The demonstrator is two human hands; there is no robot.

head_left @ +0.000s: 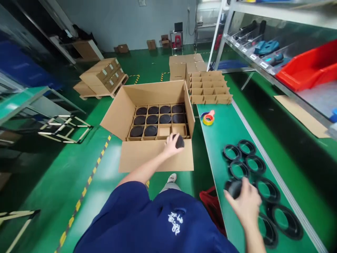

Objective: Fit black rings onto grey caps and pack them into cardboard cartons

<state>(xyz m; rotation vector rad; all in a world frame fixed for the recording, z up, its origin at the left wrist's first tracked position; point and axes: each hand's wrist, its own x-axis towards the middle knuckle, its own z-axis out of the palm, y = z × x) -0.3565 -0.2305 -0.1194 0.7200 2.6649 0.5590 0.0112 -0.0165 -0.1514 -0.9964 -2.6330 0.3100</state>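
My left hand (170,146) grips a black round cap (179,141) over the near flap of an open cardboard box (155,154). Inside that box a cardboard divider (157,137) forms cells, most holding a black round piece (151,131); two cells at the near right show bare cardboard. On my right, blurred by motion, my right hand (246,202) has its fingers around a black round part (233,188) just above the green table (214,140). Several black rings (238,170) lie flat on the table around this hand.
A yellow tape roll (208,120) and a stack of cardboard dividers (210,88) are at the table's far end. The metal shelf (263,65) at right bears tools and a red bin (310,66). Boxes on a pallet (101,75) stand at back left.
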